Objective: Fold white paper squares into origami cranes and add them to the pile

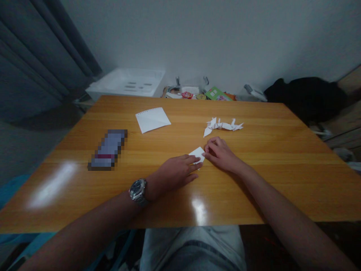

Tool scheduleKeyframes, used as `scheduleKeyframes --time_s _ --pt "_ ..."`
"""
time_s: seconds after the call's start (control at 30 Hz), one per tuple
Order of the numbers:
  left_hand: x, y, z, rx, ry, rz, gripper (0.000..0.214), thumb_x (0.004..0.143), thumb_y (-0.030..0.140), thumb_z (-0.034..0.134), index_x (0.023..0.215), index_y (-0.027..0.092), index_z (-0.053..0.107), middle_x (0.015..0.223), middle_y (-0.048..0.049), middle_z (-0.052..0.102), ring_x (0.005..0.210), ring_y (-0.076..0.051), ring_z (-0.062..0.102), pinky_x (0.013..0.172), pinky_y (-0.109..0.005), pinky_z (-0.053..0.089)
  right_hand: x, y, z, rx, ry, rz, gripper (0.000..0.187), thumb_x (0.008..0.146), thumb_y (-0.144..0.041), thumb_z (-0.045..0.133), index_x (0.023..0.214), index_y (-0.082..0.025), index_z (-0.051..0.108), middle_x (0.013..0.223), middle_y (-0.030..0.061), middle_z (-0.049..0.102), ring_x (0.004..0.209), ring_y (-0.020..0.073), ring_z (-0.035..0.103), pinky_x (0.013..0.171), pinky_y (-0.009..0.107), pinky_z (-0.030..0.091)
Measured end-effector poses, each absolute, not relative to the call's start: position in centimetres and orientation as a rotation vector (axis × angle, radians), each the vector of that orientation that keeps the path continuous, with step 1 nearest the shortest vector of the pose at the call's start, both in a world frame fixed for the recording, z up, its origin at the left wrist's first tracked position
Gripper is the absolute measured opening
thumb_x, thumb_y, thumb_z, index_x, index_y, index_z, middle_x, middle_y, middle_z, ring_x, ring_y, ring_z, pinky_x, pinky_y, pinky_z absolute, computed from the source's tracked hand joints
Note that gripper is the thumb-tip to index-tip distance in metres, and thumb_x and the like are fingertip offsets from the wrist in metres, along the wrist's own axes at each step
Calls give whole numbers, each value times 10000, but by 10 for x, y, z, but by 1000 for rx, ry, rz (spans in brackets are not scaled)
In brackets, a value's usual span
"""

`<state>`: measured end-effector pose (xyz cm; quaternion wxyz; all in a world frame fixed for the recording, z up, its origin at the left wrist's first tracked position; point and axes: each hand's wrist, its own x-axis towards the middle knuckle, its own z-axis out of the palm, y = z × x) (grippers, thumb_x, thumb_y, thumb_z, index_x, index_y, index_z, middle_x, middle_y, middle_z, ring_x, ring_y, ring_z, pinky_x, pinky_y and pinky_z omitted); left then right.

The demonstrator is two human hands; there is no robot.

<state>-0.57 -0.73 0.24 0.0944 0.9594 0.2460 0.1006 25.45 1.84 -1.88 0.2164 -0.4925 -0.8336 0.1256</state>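
A small folded piece of white paper (198, 151) lies on the wooden table in front of me. My left hand (180, 171) rests across its near left part, fingers stretched out and flat, covering some of it. A watch (138, 190) is on the left wrist. At the paper's right corner is my right hand (221, 153), its fingers curled and the thumb and fingertips closed on the edge. Just beyond that hand sit several white origami cranes (224, 125) in a row, wings and necks overlapping.
A white sheet with a perforated edge (152, 119) lies toward the back left. Nearer left is a blurred-out phone-shaped device (108, 149). Behind the far edge of the table (254, 195) are a white plastic tray (126, 82), a green packet (217, 94) and a dark cloth heap (307, 94).
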Motion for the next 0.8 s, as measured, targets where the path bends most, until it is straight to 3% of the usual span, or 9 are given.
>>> scheduleKeyframes --time_s 0.5,0.8 --pt "-5 -9 3 2847 749 274 452 1034 393 519 1440 197 545 1500 -109 542 1348 -253 538 1142 -427 447 251 24 -24 -1389 -2219 252 146 1008 -292 489 945 -213 594 1026 102 553 982 270 566 903 446 489" --pt "-10 -6 4 2827 690 266 476 1029 437 522 1458 230 534 1558 -99 485 1375 -262 521 1150 -432 439 249 18 -19 -1396 -2246 267 189 941 -392 634 916 -214 575 1021 96 543 956 269 558 880 440 486"
